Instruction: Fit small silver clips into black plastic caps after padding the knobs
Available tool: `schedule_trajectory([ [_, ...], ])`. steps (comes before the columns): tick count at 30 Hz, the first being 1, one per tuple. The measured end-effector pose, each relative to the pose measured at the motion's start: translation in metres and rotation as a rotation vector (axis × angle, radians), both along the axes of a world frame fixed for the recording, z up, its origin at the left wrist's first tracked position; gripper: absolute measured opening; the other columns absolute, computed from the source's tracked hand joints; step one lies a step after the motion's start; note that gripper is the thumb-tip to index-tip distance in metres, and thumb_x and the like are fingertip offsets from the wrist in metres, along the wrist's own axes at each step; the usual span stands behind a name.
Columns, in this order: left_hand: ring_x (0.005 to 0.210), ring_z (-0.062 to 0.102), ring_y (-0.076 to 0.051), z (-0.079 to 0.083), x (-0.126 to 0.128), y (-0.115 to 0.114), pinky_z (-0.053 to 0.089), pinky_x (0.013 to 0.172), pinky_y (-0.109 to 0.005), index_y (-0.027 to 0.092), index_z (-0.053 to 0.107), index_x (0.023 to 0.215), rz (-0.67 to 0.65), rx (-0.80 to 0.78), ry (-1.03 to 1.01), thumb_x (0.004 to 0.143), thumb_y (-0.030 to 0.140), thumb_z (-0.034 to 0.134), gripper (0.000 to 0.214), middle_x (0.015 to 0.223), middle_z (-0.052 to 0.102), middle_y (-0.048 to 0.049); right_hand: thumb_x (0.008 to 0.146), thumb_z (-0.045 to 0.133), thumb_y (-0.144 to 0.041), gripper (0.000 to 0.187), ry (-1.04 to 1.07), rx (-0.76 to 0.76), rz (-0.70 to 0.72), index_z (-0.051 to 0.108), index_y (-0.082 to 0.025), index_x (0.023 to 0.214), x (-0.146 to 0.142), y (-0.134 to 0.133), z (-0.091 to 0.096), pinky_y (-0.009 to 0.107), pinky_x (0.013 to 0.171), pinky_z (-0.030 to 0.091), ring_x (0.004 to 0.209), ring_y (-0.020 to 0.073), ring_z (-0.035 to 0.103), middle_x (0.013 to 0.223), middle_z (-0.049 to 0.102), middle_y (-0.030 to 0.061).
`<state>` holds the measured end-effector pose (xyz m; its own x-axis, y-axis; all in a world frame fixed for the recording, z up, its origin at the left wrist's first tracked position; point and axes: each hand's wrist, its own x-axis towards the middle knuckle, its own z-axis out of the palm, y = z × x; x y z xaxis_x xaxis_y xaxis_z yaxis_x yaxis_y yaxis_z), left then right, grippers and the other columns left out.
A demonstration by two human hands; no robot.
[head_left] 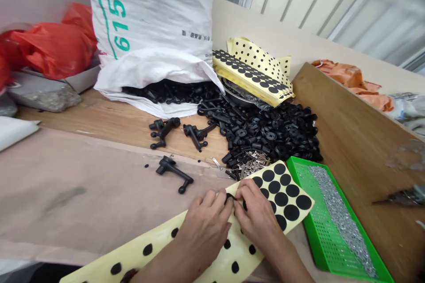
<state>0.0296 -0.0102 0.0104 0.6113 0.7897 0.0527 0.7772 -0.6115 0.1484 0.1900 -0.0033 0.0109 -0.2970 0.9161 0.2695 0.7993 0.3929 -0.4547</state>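
Note:
A yellow backing sheet (195,254) of round black stickers lies slanted across the near side of the table. Both my hands meet over its middle. My left hand (206,230) is closed, its fingertips pinching a black round sticker (229,197) at its left edge. From the other side my right hand (257,212) has thumb and forefinger closed on the same sticker. Larger black discs fill the sheet's right end; small black dots mark the part to the left. Beyond my hands lies a black plastic crank handle (174,171).
Two more handle clusters (165,131) (198,136) lie behind. A heap of black plastic parts (270,132), small metal pieces (247,164) and stacked sticker sheets (252,75) stand farther back. A white sack (152,13) spills black parts. At right, a green tray (332,247) holds small metal parts.

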Motion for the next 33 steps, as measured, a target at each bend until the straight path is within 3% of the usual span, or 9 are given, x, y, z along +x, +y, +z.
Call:
schedule_trajectory([
  [9,0.092,0.051,-0.027,-0.002,0.004,-0.001,0.043,0.069,-0.04,0.018,0.055,0.117,0.028,-0.014,0.034,0.09,0.032,0.045,0.032,0.121,0.056,-0.0111,0.078,0.041,-0.003,0.018,0.099,0.046,0.033,0.044,-0.02,0.072,0.002,-0.002,-0.005,0.03,0.064,0.042,0.071,0.0176,0.048,0.076,0.051,0.0039],
  [17,0.095,0.052,-0.028,0.004,0.003,-0.002,0.045,0.072,-0.04,0.017,0.057,0.115,0.023,-0.093,0.029,0.088,0.028,0.048,0.031,0.124,0.055,-0.0127,0.079,0.043,-0.002,0.019,0.201,0.055,0.147,0.044,-0.02,0.073,0.002,-0.001,-0.005,0.033,0.067,0.044,0.076,0.0187,0.05,0.079,0.054,0.0047],
  [22,0.095,0.053,-0.025,0.003,-0.019,-0.004,0.047,0.079,-0.037,0.02,0.058,0.11,-0.024,-0.111,-0.221,0.087,0.02,0.045,0.026,0.112,0.059,-0.0091,0.079,0.044,-0.001,0.021,0.218,-0.012,0.187,0.045,-0.021,0.073,0.004,-0.004,0.002,0.035,0.073,0.046,0.083,0.0199,0.053,0.082,0.059,0.0042],
  [25,0.089,0.056,-0.021,0.005,-0.051,0.004,0.047,0.077,-0.031,0.02,0.057,0.113,0.115,0.008,-0.342,0.092,0.02,0.034,0.031,0.096,0.062,-0.008,0.076,0.044,0.0,0.022,0.253,-0.062,0.183,0.045,-0.021,0.071,0.007,-0.005,0.005,0.036,0.078,0.048,0.091,0.0208,0.055,0.085,0.062,0.0038],
  [28,0.092,0.059,-0.027,0.016,-0.078,0.022,0.047,0.076,-0.036,0.017,0.057,0.117,0.417,0.152,-0.184,0.094,0.03,0.032,0.037,0.095,0.064,-0.011,0.072,0.045,0.0,0.022,0.276,-0.122,0.154,0.046,-0.022,0.069,0.009,-0.006,0.004,0.037,0.084,0.048,0.101,0.0224,0.056,0.091,0.065,0.0033],
  [31,0.091,0.063,-0.03,0.028,-0.083,0.04,0.048,0.07,-0.038,0.021,0.055,0.121,0.605,-0.008,0.011,0.093,0.039,0.032,0.04,0.097,0.068,-0.0097,0.071,0.045,-0.001,0.022,0.319,-0.145,0.134,0.047,-0.022,0.067,0.01,-0.007,0.001,0.038,0.087,0.047,0.103,0.0226,0.057,0.094,0.066,0.0032],
  [33,0.091,0.064,-0.031,0.033,-0.079,0.048,0.048,0.068,-0.038,0.022,0.055,0.116,0.628,-0.121,0.066,0.092,0.043,0.032,0.039,0.098,0.069,-0.0089,0.071,0.046,-0.002,0.021,0.364,-0.154,0.114,0.049,-0.022,0.066,0.012,-0.008,0.0,0.038,0.087,0.046,0.103,0.0222,0.058,0.097,0.066,0.0041],
])
